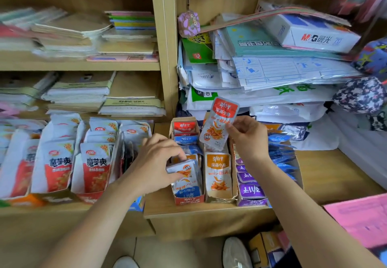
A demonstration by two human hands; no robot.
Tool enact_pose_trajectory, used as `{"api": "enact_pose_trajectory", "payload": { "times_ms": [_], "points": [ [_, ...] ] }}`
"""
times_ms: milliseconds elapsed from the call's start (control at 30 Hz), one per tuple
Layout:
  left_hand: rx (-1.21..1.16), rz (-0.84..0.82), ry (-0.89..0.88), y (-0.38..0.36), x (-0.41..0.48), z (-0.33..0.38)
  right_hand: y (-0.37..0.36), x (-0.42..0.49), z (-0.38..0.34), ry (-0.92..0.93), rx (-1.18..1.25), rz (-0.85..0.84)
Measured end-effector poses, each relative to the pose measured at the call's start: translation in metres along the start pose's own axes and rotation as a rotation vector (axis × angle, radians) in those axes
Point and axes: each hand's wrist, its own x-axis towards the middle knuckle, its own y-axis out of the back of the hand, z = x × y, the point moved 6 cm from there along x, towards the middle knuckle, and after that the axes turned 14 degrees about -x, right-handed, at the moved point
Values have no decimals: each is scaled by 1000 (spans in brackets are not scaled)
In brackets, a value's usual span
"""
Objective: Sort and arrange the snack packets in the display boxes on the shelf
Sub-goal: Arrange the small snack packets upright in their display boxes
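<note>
Two hands [248, 139], packets [218, 124], crowded display boxes [189, 199]

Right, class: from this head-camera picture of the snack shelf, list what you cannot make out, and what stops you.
Head view only:
- Packets under the left hand in the red display box: hidden by the hand's grip.
- Far-left packets: blurred and cut by the left edge.
- Pink sheet: cut off by the right edge.
- Small print on the raised packet held by the right hand: too small.

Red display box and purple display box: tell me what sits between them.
Head view: between the red display box and the purple display box stands a tan cardboard box holding orange-labelled packets.
</note>
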Motion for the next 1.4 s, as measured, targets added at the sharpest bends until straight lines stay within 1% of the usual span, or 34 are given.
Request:
{"api": "enact_pose_trajectory", "payload": {
  "times_ms": [100, 233, 367, 433, 567, 733, 867, 967, 1033, 1067, 1233, 1333, 1400],
  "points": [
    [8, 1, -13, 1, -5, 0, -3, 0, -1, 6, 37, -10],
    [60, 81, -5, 5, -3, 8, -4, -1, -6, 44, 143, 22],
    [230, 103, 33, 2, 6, 12, -7, 1, -12, 93, 210, 68],
    [266, 95, 56, -1, 11, 12, -11, 2, -15, 102, 233, 84],
    [254, 43, 113, -12, 15, 8, -20, 4, -16, 114, 271, 47],
    [209, 102, 23, -9, 9, 11, -31, 6, -16, 131, 282, -15],
    [153, 143, 14, -6, 2, 6, -37, 7, -14, 156, 207, -63],
    [120, 166, 12, -4, -2, 4, -50, 10, -7, 194, -36, -179],
    [114, 169, 20, -4, -2, 4, -53, 10, -4, 231, -182, -200],
    [112, 170, 22, -4, -3, 5, -52, 9, -4, 240, -210, -189],
    [110, 175, 59, -1, -2, 6, -44, 6, -9, 268, -209, -122],
    [110, 202, 107, 3, -4, 3, -42, 5, -16, 307, -190, -56],
    [106, 232, 130, 6, -5, 1, -45, 5, -18, 316, -176, -51]
  ]
}}
